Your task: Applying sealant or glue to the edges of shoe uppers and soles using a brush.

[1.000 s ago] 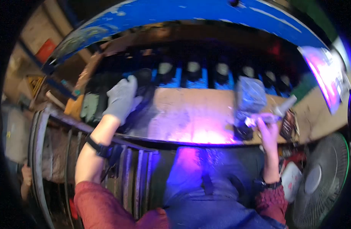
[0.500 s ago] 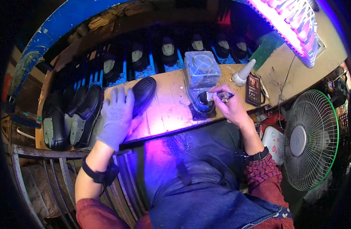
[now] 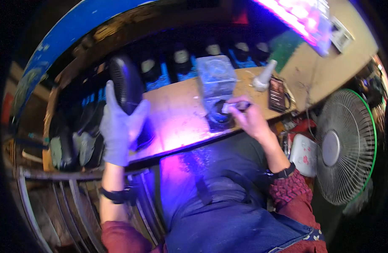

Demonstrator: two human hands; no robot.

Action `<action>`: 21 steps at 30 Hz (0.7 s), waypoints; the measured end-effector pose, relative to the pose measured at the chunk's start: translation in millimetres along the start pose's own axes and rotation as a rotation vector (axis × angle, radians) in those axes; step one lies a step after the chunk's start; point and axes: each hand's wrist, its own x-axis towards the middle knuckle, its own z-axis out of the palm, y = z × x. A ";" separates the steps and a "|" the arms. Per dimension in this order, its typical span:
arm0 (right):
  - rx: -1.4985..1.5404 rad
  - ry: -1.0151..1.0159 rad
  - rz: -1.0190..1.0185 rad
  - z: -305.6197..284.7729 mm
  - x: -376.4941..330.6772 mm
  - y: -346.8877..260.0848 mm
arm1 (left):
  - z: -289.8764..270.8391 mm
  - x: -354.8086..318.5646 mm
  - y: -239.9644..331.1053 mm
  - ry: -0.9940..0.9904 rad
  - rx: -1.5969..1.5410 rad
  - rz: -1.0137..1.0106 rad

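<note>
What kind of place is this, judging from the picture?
Probably a shoe-making workshop. The gloved left hand lifts a black shoe sole, more shoes lie beside the wooden workbench, and a pot stands there.

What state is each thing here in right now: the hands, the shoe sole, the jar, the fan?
Left hand: gloved, holding the black shoe sole lifted and tilted.
Right hand: bare, gripping a small brush over the dark pot.
Clear jar: upright on bench.
Fan: spinning or not, unclear.
</note>
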 end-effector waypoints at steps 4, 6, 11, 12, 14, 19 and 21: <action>0.354 0.184 0.110 8.0 -10.9 16.5 | 31.9 -59.4 -19.6 0.171 -0.925 0.118; 0.495 0.265 0.184 12.2 -20.5 13.0 | 68.8 -82.9 -56.6 0.279 -0.912 0.395; 0.735 0.020 0.188 36.4 -14.5 -41.0 | 66.0 -151.0 -95.1 0.090 -0.421 0.459; 0.746 -0.043 0.196 50.9 -6.5 -56.6 | 66.0 -155.5 -99.6 0.085 -0.429 0.478; 0.977 -0.138 0.124 85.7 11.2 -62.3 | 67.3 -157.2 -100.6 0.071 -0.446 0.505; 0.647 -0.254 0.307 133.6 44.2 -93.9 | 73.1 -159.4 -103.6 0.081 -0.428 0.545; 0.630 -0.285 0.283 131.5 33.9 -99.1 | 74.0 -161.3 -110.4 0.068 -0.405 0.548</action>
